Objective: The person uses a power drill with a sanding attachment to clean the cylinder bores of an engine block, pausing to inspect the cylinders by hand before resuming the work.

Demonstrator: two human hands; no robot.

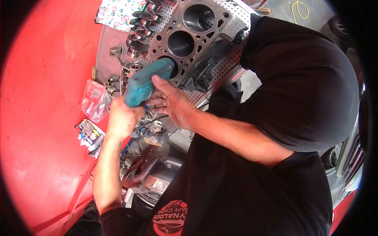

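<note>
My left hand (124, 118) is closed around the lower end of a teal power tool (143, 82), blurred by motion. The tool's broad end, with vent slots, overlaps the nearest cylinder bore of a metal engine block (173, 24). Any bit or tip on it is hidden. My right hand (173, 102) is beside the tool, thumb raised against its side in this view and fingers stretched out and apart below it. Small metal parts (155, 126) lie beneath both hands.
A crankshaft (143, 25) lies beside the block on a perforated metal bench top (106, 47), near a piston (115, 51) and a floral cloth (116, 15). On the red surface (43, 98) are a plastic bag (94, 100) and a small package (91, 135). A yellow cable (301, 10) lies on the floor.
</note>
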